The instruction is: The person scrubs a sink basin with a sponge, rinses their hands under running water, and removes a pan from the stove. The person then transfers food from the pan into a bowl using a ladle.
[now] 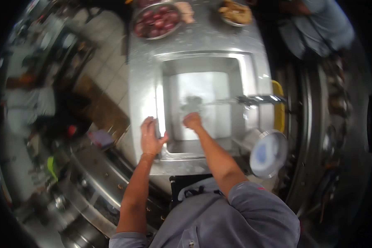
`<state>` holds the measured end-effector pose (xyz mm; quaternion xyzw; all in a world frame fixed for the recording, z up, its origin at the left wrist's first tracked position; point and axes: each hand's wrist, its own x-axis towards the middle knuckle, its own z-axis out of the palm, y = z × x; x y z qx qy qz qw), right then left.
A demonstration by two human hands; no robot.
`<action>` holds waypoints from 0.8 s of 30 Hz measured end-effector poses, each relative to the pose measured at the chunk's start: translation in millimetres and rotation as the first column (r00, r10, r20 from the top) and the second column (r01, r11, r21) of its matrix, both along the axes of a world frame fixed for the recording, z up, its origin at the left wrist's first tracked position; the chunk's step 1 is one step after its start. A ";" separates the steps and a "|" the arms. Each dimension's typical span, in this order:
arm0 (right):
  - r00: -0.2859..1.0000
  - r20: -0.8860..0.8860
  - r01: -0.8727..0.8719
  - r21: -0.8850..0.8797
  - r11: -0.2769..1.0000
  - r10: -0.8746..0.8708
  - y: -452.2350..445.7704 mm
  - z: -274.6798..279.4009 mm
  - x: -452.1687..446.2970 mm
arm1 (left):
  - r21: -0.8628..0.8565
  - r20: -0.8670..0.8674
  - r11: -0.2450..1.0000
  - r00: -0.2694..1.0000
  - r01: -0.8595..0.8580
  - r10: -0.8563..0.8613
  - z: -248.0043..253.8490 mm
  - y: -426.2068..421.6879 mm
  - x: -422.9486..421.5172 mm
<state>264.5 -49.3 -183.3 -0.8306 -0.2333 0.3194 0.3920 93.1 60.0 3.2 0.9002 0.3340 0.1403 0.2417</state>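
A steel sink [236,151] is set into the metal counter in front of me. My left hand [151,138] rests at its left rim, fingers spread, holding nothing that I can see. Over the basin is my right hand [192,120], its fingers curled together; what they hold, if anything, is hidden. Just beyond that hand lies a greyish round patch [191,102] at the basin's bottom, too blurred to name. From the right, a metal faucet [260,99] reaches over the basin, and a thin stream of water seems to leave its tip.
A steel bowl of red onions [156,21] stands at the counter's far left, a bowl of pale brown food [235,13] at the far right. Near the right edge are a round whitish container [268,153] and a yellow object [278,105]. People stand at far right and left.
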 end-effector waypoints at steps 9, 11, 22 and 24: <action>0.986 0.080 -0.155 0.080 0.985 0.149 -157.4 334.8 76.6 | 0.044 0.003 0.999 1.000 0.017 -0.018 4.5 -10.4 -7.9; 0.988 0.149 0.016 0.097 0.995 -0.031 -194.2 397.9 100.2 | -0.002 0.022 1.000 1.000 0.019 -0.019 8.5 -8.4 -6.1; 0.973 0.227 -0.024 -0.098 0.995 0.046 -155.3 363.2 97.7 | 0.026 0.004 1.000 1.000 -0.010 0.009 -1.4 -0.4 -16.2; 0.972 0.076 -0.213 -0.097 0.972 0.221 -107.5 312.4 89.0 | -0.009 0.006 1.000 1.000 -0.002 0.002 2.0 -0.2 -14.6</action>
